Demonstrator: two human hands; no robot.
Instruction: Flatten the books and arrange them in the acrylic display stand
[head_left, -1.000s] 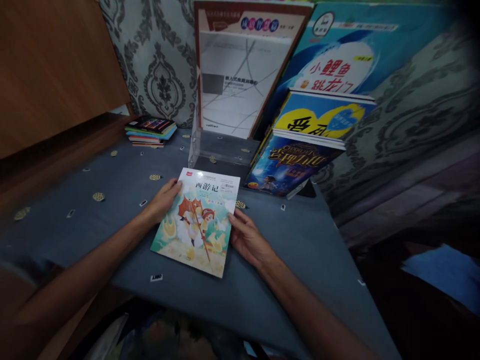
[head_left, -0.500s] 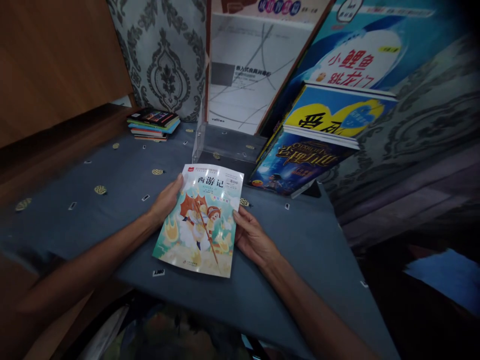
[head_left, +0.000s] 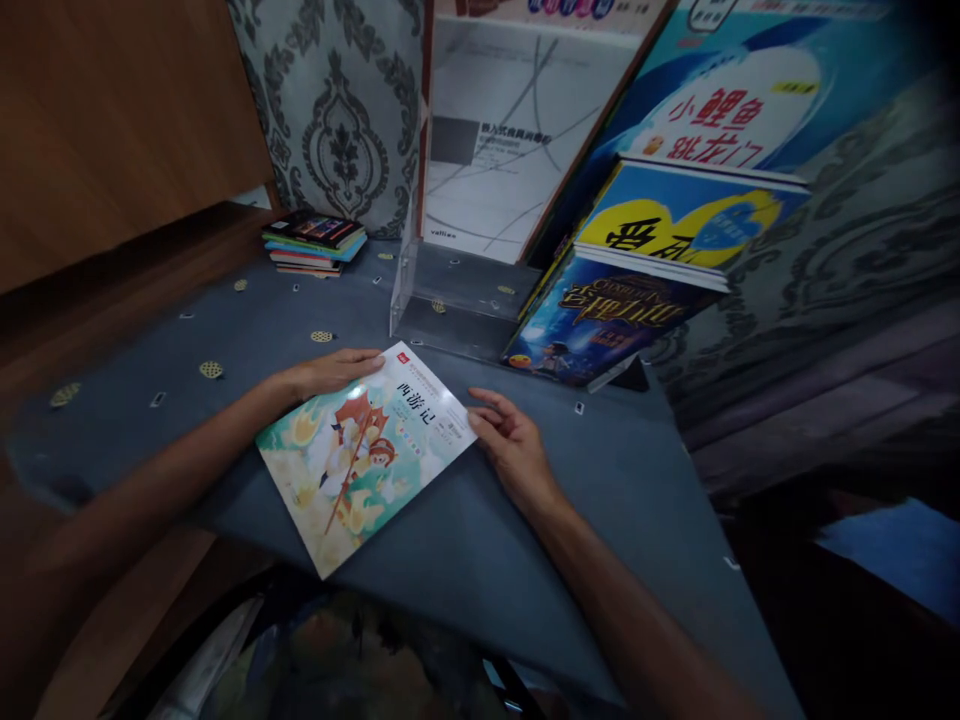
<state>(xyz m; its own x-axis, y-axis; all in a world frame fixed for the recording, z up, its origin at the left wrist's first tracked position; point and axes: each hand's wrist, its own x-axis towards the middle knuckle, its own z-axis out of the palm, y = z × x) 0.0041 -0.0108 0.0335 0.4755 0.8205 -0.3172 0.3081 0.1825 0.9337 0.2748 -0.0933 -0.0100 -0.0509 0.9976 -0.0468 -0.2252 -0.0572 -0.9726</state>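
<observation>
A thin paperback book (head_left: 364,455) with a green and cream illustrated cover lies turned at an angle over the near part of the table, cover up. My left hand (head_left: 334,372) grips its upper left edge, fingers along the edge; the thumb is hidden. At the book's right corner is my right hand (head_left: 514,440), thumb at or just touching the corner. Its fingers are loosely curled and apart, with nothing visible between them. Beyond the book stands a clear acrylic holder (head_left: 405,280), and to its right a dark blue book (head_left: 592,315) stands leaning back.
A small stack of books (head_left: 315,245) sits at the back left. Behind the dark blue book stand a yellow and blue book (head_left: 675,215) and a large teal book (head_left: 750,90). A white printed booklet (head_left: 510,130) leans at the back. The grey patterned tablecloth (head_left: 637,540) covers the table.
The paperback has turned clockwise and shifted left. My left hand has slid along its edge, with the forearm lower. My right hand's fingers have come out from behind the book to its corner.
</observation>
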